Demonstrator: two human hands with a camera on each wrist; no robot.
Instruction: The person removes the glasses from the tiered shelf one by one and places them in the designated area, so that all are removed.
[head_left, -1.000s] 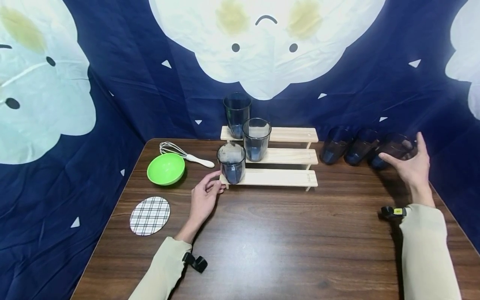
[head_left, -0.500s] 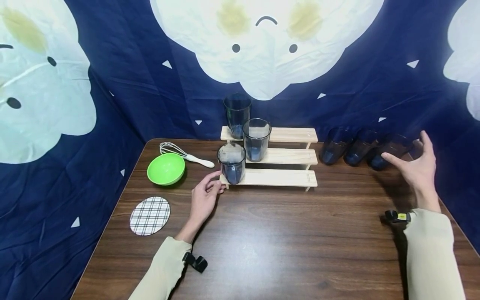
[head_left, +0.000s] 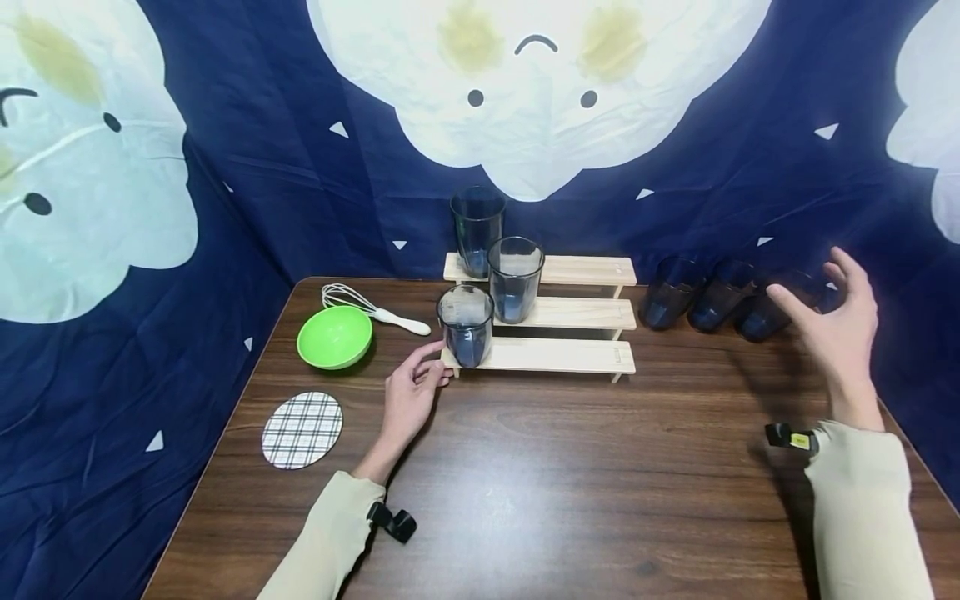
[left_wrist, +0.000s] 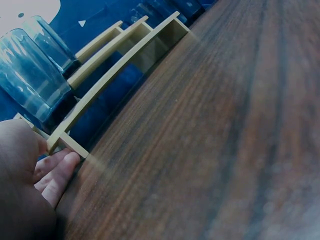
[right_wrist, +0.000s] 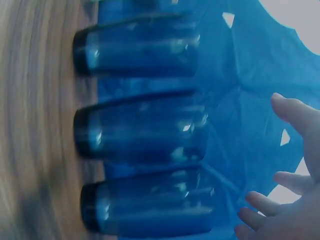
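The nearest blue tumbler (head_left: 763,315) stood at the right end of a row of three by the back right edge of the desk (head_left: 570,467), against the blue backdrop (head_left: 247,208), with a middle tumbler (head_left: 722,304) and a far tumbler (head_left: 670,300) just beside it. The right hand (head_left: 832,329) hovered over that nearest tumbler, grip open, fingers spread and slightly curved, not touching the glass as far as the right wrist view showed (fingers (right_wrist: 300,120) sat apart from the tumbler tops there). That spread looked sized for the tumbler's width, as a judgement. The left hand (head_left: 408,396) rested on the desk with fingertips (left_wrist: 62,167) pressed against the left end of the wooden step rack (head_left: 555,354), grip loosely open and holding nothing; probably bracing the rack so it would not slide. Three more tumblers stood on the rack, one per step at the left: low tumbler (head_left: 465,325), mid tumbler (head_left: 515,278), top tumbler (head_left: 477,230). Farther left lay a green bowl (head_left: 334,337), a whisk (head_left: 371,308) behind it, and a plaid coaster (head_left: 302,430) nearer the front. The right hand partly hid the nearest tumbler's rim in the head view; the right wrist view was blurred, and the tumblers' dark glass merged with the backdrop.
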